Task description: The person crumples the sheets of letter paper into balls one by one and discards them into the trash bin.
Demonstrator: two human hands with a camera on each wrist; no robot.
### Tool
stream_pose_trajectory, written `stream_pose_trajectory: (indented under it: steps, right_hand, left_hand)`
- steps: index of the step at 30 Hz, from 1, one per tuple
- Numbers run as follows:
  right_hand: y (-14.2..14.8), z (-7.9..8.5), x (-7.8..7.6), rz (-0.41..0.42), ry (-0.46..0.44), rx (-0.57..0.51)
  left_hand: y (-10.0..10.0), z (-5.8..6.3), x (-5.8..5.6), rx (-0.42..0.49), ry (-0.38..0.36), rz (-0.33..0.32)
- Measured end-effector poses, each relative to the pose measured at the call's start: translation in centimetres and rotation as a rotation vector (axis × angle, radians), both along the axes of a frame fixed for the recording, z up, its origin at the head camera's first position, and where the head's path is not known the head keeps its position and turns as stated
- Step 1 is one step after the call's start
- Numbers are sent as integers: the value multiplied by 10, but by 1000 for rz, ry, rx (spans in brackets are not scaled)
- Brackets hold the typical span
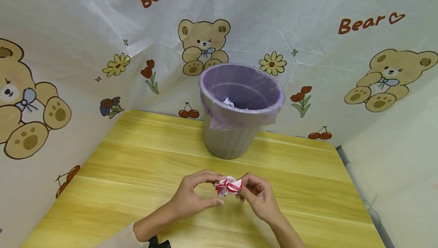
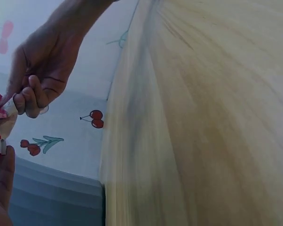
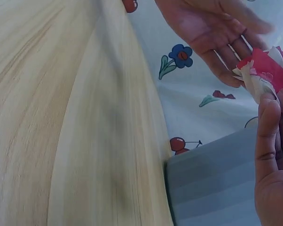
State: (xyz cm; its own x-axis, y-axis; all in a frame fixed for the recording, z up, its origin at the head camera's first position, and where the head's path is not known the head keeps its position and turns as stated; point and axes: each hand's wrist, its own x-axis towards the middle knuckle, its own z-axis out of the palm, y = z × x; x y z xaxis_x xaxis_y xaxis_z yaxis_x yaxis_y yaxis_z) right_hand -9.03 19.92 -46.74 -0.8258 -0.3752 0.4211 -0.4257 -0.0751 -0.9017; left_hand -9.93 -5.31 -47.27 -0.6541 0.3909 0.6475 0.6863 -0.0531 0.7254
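Note:
A crumpled piece of red-and-white paper (image 1: pixel 228 186) is up in front of the bin, between the two hands. My right hand (image 1: pixel 261 198) pinches its right side between thumb and fingers. My left hand (image 1: pixel 188 195) has its fingers stretched out, their tips at the paper's left side, with the thumb spread apart below. In the right wrist view the left palm (image 3: pixel 212 28) faces the crumpled paper (image 3: pixel 268 70), fingers fairly straight. The left wrist view catches only part of the paper (image 2: pixel 3 120) at its edge.
A grey bin (image 1: pixel 227 141) stands at the back of the wooden table (image 1: pixel 143 164), lined with a purple plastic bag (image 1: pixel 236 117). White crumpled paper (image 1: pixel 228 102) lies inside it. A bear-print cloth (image 1: pixel 246 5) hangs behind and along the sides.

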Motion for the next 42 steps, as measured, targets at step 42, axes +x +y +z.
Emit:
stream_pose_trajectory:
  steps: [42]
  right_hand:
    - [-18, 28, 22, 114, -78, 8]
  left_hand:
    - [-20, 4, -10, 40, -57, -69]
